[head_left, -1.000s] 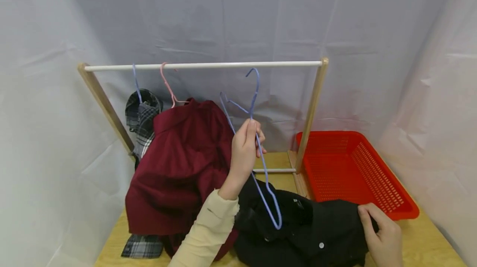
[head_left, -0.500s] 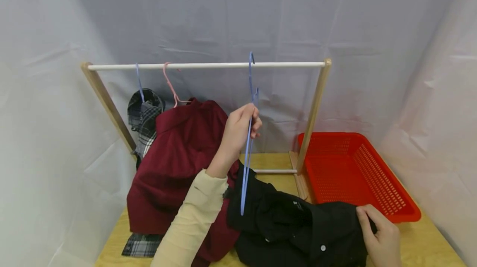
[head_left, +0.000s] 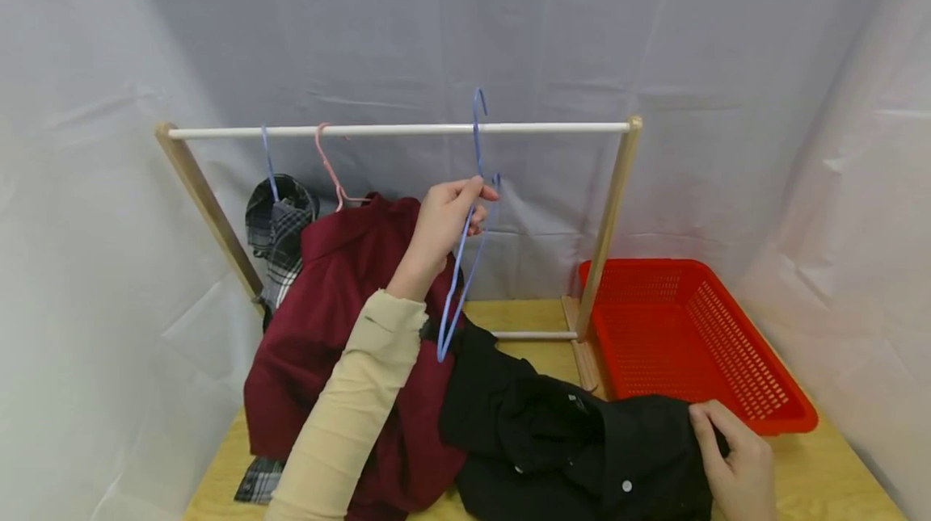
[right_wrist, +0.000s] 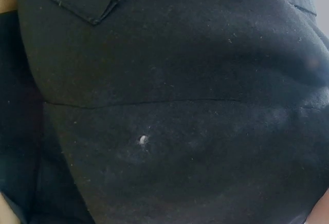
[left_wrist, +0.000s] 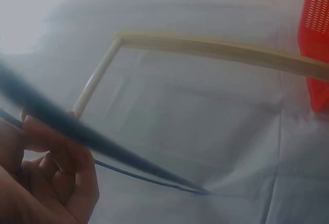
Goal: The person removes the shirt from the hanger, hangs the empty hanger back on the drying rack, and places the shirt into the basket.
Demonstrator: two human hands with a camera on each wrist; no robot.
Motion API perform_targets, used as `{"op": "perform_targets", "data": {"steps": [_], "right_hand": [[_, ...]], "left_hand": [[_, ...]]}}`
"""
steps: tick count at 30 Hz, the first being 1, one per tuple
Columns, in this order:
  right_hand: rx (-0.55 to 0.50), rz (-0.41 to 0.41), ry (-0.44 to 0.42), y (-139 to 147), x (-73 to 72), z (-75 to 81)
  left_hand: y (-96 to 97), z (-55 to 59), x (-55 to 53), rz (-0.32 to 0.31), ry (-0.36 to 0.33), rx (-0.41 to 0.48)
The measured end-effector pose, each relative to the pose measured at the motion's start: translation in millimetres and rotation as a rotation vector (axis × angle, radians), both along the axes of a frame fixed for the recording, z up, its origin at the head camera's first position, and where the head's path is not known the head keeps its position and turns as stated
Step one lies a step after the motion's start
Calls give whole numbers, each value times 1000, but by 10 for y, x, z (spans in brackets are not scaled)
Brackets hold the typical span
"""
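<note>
My left hand (head_left: 444, 222) pinches a thin blue clothes hanger (head_left: 477, 151) just below its hook. The hanger is seen nearly edge-on, its body slanting down to the left. Its hook overlaps the white rail (head_left: 407, 130) in the head view and rises above it. In the left wrist view, fingers (left_wrist: 77, 160) curl by the blue hanger wire (left_wrist: 123, 157). Lower right, my right hand (head_left: 738, 460) pinches the edge of a black button-up garment (head_left: 553, 456) lying on the table. Black cloth with a small white button (right_wrist: 143, 140) fills the right wrist view.
On the rail hang a maroon garment (head_left: 349, 279) on a pink hanger (head_left: 330, 170) and a plaid garment (head_left: 280, 218) on a blue hanger. Wooden posts (head_left: 609, 222) support the rail. A red basket (head_left: 655, 335) stands at the right, behind the black garment.
My left hand has moved up and left, carrying the hanger, which has turned edge-on; its hook now reaches above the rail. The right hand stays at the black garment.
</note>
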State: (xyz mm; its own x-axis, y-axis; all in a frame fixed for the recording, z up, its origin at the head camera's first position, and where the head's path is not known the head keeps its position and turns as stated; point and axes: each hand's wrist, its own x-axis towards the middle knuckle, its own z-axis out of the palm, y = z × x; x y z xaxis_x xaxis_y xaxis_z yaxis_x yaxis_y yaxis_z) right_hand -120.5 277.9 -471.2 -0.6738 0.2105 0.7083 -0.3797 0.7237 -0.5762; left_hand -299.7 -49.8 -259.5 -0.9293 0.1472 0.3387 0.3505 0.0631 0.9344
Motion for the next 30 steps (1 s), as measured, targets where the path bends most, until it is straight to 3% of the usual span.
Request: {"op": "perform_targets", "data": {"steps": [6, 17, 25, 30], "right_hand": [[20, 4, 10, 2, 8, -11], [-13, -5, -4, -16, 8, -24], [0, -39, 1, -38, -6, -42], [0, -94, -34, -56, -8, -28]], "left_hand": [[-22, -107, -51, 17, -53, -28], [-77, -306, -93, 22, -63, -68], [-119, -433, -96, 3, -54, -12], [-152, -634, -80, 12, -75, 19]]}}
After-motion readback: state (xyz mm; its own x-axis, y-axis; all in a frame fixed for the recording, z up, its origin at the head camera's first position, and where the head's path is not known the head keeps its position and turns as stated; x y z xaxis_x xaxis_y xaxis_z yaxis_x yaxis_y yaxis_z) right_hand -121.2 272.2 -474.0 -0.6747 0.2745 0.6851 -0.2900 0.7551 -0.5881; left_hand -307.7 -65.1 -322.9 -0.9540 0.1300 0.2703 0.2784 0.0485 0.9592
